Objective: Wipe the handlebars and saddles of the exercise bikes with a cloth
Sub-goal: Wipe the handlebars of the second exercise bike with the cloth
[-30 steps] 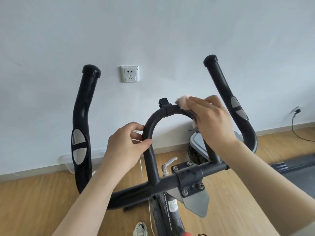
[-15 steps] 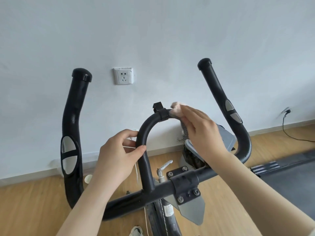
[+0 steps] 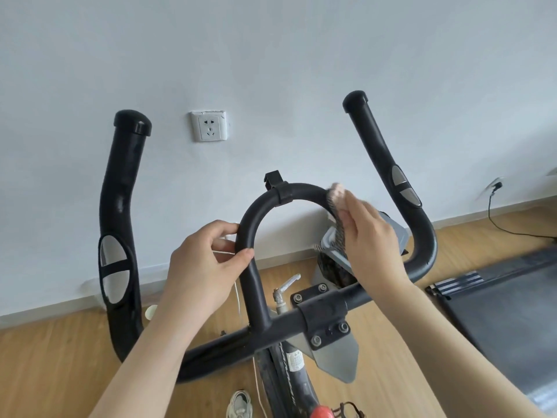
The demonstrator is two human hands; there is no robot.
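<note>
Black exercise-bike handlebars (image 3: 120, 206) fill the view, with two tall outer horns and a curved centre loop (image 3: 259, 212). My left hand (image 3: 202, 267) grips the left side of that loop, thumb in front and fingers behind. My right hand (image 3: 370, 245) holds a cloth (image 3: 336, 203), pink on top and grey-striped below, wrapped over the right side of the loop. The cloth hides the bar beneath it. No saddle shows.
A white wall with a socket (image 3: 209, 125) stands right behind the bike. A grey console (image 3: 394, 233) sits behind my right hand. A dark treadmill (image 3: 506, 303) lies at the right on the wooden floor (image 3: 60, 357). A shoe (image 3: 239, 404) is near the frame.
My right hand has slid the cloth from near the top of the centre loop down its right side. My left hand keeps its grip on the loop's left side.
</note>
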